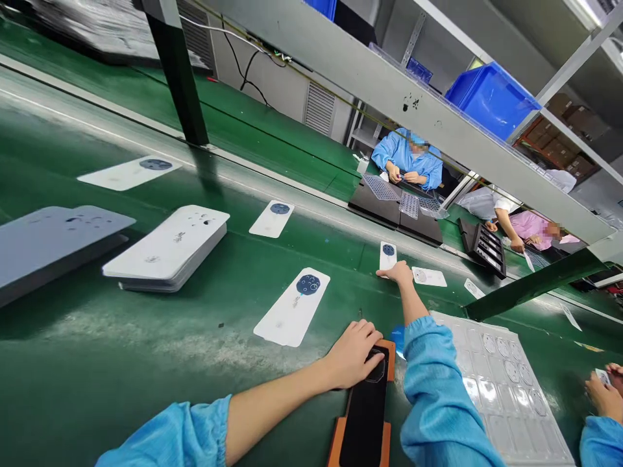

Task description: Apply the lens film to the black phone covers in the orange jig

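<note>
Green workbench surface (160,395) fills most of the view under a long grey overhead beam (341,58), with a blue plastic bin (491,100) behind it. Across the bench sit a co-worker in a blue smock (409,159) and another in pink (533,233); at the right edge, another person's hands (603,395) hold a small piece.

Near the right sleeve lies a clear blister tray (516,395), round pieces in some of its pockets. To the left stand a greyish stack of phone back covers (53,240) and a white stack of phone back covers (170,246). Low in the middle is an orange fixture (389,441) with a black insert (363,421), no white cover on it.

The left hand (354,353) rests over the fixture's far end, fingers loosely extended and unclenched. Farther off, the right hand (396,275) touches the near end of a white cover with a dark blue round patch (388,253); whether it pinches the cover, I cannot tell.

Similar patched covers lie singly along the bench, one close by (294,308). Those seem to have their patches done; the white stack's top cover shows only small dark openings, so plenty appears left.
</note>
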Available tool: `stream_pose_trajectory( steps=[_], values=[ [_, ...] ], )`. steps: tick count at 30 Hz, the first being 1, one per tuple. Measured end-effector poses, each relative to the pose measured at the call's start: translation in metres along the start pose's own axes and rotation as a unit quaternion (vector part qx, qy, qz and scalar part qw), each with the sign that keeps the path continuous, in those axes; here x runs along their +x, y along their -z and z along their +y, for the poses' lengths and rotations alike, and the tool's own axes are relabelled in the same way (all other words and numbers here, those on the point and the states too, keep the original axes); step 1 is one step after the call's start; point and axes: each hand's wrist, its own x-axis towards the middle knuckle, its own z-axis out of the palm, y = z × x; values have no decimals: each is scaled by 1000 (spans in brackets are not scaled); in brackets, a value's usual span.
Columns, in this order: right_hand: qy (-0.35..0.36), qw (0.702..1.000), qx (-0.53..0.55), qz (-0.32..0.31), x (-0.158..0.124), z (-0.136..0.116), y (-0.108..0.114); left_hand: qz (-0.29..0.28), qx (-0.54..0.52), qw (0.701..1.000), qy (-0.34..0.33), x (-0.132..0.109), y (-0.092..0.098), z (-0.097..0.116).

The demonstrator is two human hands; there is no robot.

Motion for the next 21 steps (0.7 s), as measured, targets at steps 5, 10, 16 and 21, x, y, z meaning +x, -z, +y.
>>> stream_pose_trajectory(
  steps=[5, 10, 16, 21],
  values=[
    [77, 996, -51, 13, -8, -6, 22, 87, -47, 995, -9, 4, 1, -6],
    [221, 971, -61, 72, -70, 13, 52, 286, 56, 956, 33, 26, 36, -29],
    [524, 832, -112, 145, -195, 80, 68, 134, 71, 984, -94, 31, 55, -35],
    [194, 963, -112, 152, -178, 169, 96, 90, -113, 989, 9, 29, 51, -18]
  ],
)
